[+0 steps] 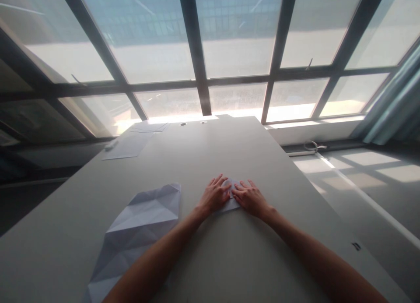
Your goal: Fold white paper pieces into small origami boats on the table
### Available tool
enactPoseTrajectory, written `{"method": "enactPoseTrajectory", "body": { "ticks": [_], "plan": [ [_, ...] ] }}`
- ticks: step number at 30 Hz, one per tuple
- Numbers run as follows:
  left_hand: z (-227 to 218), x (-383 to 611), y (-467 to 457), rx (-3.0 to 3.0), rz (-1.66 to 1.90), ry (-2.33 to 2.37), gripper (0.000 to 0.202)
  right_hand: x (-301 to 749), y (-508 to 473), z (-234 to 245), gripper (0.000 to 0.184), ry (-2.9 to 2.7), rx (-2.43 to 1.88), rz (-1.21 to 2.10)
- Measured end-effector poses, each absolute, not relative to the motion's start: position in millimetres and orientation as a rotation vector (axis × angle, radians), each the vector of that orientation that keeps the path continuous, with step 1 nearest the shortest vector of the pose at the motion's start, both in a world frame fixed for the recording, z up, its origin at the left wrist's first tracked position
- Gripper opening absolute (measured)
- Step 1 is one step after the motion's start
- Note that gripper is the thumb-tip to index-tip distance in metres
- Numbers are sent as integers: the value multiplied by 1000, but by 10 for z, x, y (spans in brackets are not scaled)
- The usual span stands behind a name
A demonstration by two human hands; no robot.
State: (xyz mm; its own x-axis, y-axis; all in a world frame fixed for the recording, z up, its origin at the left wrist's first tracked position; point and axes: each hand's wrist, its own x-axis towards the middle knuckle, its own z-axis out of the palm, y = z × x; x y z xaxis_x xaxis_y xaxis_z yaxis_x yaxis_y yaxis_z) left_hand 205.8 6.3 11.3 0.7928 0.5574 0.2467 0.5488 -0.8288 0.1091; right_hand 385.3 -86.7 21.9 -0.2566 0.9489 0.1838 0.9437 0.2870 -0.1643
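A small folded sheet of white paper [231, 204] lies on the table between my two hands. My left hand [215, 194] rests on its left side, fingers stretched out and pressing down. From the right, my right hand [250, 198] lies on the paper too, its fingers spread and flat. Both hands cover much of the folded paper, so its full shape is hidden. Left of my left forearm sits a larger creased sheet of paper [144, 211], partly unfolded, with its lower part behind that forearm.
The white table [223, 149] reaches to the windows. Flat paper sheets [126, 146] lie at its far left, beside a small white object [110, 145]. Two round holes are at the far edge. A small dark mark [356, 246] sits near the right edge. A curtain [390, 106] hangs at right.
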Motion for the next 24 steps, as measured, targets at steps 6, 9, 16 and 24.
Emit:
{"method": "enactPoseTrajectory", "body": {
  "ticks": [6,9,16,24],
  "plan": [
    [109,2066,67,2909,407,1091,39,3845,-867,228,26,-2327,-1770,34],
    [73,2052,123,2877,349,1125,45,3848,-866,229,25,-2332,-1763,37],
    [-7,2059,233,2813,275,1161,51,3852,-875,226,25,-2318,-1760,58],
    [-9,2027,225,2915,275,826,51,3838,-873,233,27,-2309,-1745,59]
  ]
}}
